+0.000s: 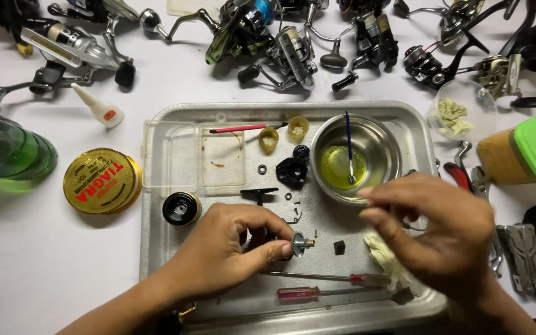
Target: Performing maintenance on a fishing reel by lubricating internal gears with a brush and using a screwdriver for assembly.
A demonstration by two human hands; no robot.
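Small silver gear part (299, 243), brass-tipped, pinched in left-hand fingers (274, 248); right-hand fingers (376, 208) loosely pressed together, apparently empty.

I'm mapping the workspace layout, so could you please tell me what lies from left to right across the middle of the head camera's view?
Green glass bottles → round gold tin → black spool → left hand holding a small geared metal part → small black block → right hand → folded multi-tool.
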